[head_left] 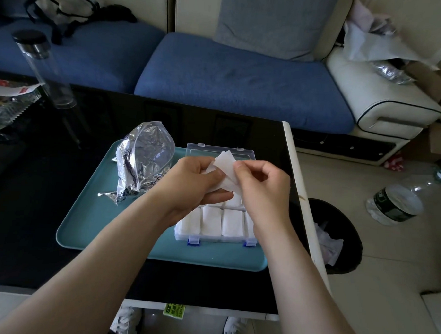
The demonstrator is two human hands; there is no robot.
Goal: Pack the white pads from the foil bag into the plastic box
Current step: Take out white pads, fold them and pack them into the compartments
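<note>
Head view. Clock directions are read on the frame, with 12 as the far side.

- Tray [98, 212]: teal, on a dark table [35, 209].
- Box [218, 239]: on the tray's 3 o'clock half. The clear lid [210, 151] is open at the 12 o'clock edge, and the blue latches are at the 6 o'clock edge.
- Packed pads [231, 223]: the near row of the box is filled. They lie side by side with long axes running 12 to 6. The rows behind are hidden by the hands.
- Bag [144, 158]: crumpled foil at the tray's 10 o'clock, well apart from the box. Its long axis runs roughly 1 to 7. The mouth gapes at the upper end, facing up and toward 3 o'clock.
- Pad [226, 164]: held in the air above the middle of the box, between the two hands. It is bent, with two free corners pointing to about 12–1 o'clock. Fingers cover much of it, so I cannot tell its long axis for certain.
- Left hand [196, 181]: at 9 o'clock of the pad. Its fingers are curled under it and the thumb is on top, gripping the pad.
- Right hand [261, 186]: at 3 o'clock of the pad. It pinches the pad's edge between thumb and forefinger, with the other fingers curled in.
</note>
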